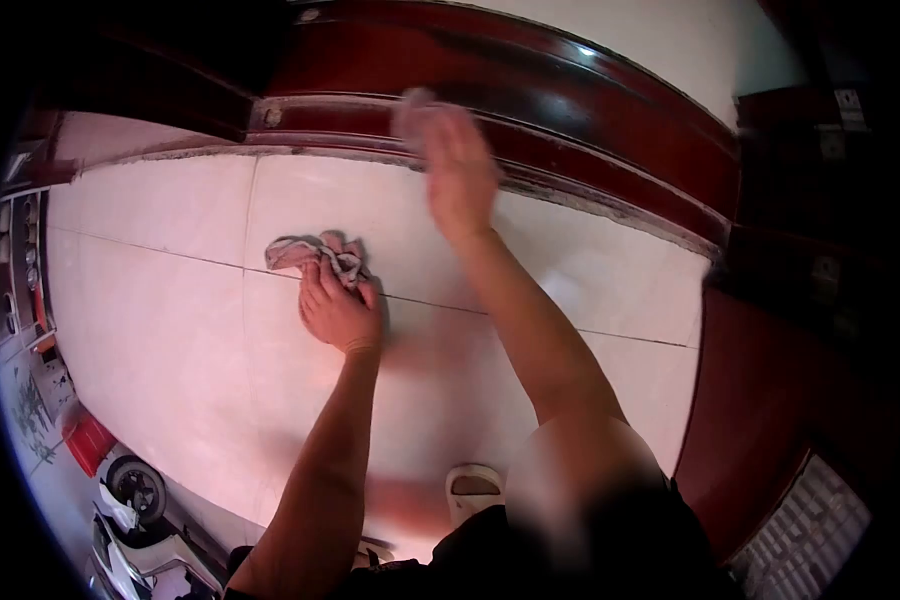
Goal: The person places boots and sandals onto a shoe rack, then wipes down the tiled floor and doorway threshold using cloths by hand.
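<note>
My left hand (pixel 338 312) rests on a crumpled pinkish-grey rag (pixel 295 253) with dark edging, which lies on the pale tiled floor (pixel 160 300). Its fingers press into the folds. Farther forward, my right hand (pixel 460 175) reaches to the lower ledge of a glossy dark red wooden panel (pixel 570 110). Motion blurs this hand. A greyish cloth (pixel 411 118) shows beyond its fingers, held against the wood; its full shape is hidden.
Grimy edging runs where the panel meets the tiles. A light slipper (pixel 473 488) is by my body. At left are a shelf (pixel 20 265), a red object (pixel 88 443) and a wheeled vehicle (pixel 137 488). Dark red wood (pixel 760 400) stands at right, near a pale grid-patterned thing (pixel 805 525).
</note>
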The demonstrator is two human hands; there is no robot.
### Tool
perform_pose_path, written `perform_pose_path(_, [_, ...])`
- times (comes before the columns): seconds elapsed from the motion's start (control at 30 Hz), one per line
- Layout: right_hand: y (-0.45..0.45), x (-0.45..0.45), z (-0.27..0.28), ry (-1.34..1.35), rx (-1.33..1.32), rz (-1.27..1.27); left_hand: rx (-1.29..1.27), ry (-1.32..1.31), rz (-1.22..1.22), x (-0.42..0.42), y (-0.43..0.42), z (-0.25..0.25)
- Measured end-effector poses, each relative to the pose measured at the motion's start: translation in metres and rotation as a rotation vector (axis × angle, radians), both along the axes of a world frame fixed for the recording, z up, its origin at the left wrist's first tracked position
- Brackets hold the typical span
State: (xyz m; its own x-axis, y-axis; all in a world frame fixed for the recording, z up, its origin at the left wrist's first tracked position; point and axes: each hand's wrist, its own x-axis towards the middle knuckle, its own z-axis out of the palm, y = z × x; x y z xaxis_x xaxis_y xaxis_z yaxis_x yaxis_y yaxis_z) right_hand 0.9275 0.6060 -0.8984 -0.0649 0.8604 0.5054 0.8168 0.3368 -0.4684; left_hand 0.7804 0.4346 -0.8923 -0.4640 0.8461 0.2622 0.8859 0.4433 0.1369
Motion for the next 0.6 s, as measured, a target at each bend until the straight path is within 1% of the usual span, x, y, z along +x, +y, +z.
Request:
perform_pose_path(0.03, [0.0,-0.007,0.006,-0.089,-0.036,0.16,0.015,0.006,0.001,0.0,0.0,-0.002])
perform_pose_path(0.1, [0.01,0.025,0.005,-0.202,0.029,0.394,0.033,0.002,0.0,-0.001,-0.002,-0.007])
perform_pose_path(0.17, [0.001,0.093,0.003,-0.194,-0.047,0.324,0.026,-0.02,-0.01,0.002,-0.003,-0.009])
perform_pose_path(0.2, [-0.007,0.138,0.004,-0.135,0.01,0.294,0.023,-0.021,-0.009,0.002,-0.003,-0.007])
perform_pose_path(0.23, [-0.013,0.181,0.013,-0.192,-0.007,0.26,0.021,-0.015,-0.002,-0.002,-0.002,-0.007])
perform_pose_path(0.27, [-0.027,0.22,0.026,-0.198,-0.059,0.195,0.065,-0.014,-0.027,-0.003,-0.001,-0.008])
perform_pose_path(0.3, [-0.038,0.257,0.031,-0.197,-0.082,0.067,0.054,-0.017,-0.019,-0.003,0.0,-0.006])
perform_pose_path(0.4, [-0.054,0.347,0.024,0.23,-0.152,-0.4,0.043,-0.036,-0.018,-0.001,0.002,0.001])
perform_pose_path(0.47, [-0.046,0.367,0.034,0.297,-0.243,-0.638,0.049,-0.042,-0.015,-0.001,0.003,0.0])
perform_pose_path(0.53, [-0.038,0.403,0.02,-0.088,-0.543,-1.093,0.048,-0.039,-0.018,-0.002,0.001,0.002])
perform_pose_path(0.57, [-0.032,0.426,-0.008,0.138,-0.504,-1.078,0.05,-0.037,-0.017,-0.001,0.002,0.004])
perform_pose_path(0.6, [-0.03,0.385,0.013,0.06,-0.461,-1.024,0.052,-0.035,-0.015,0.0,0.003,0.005])
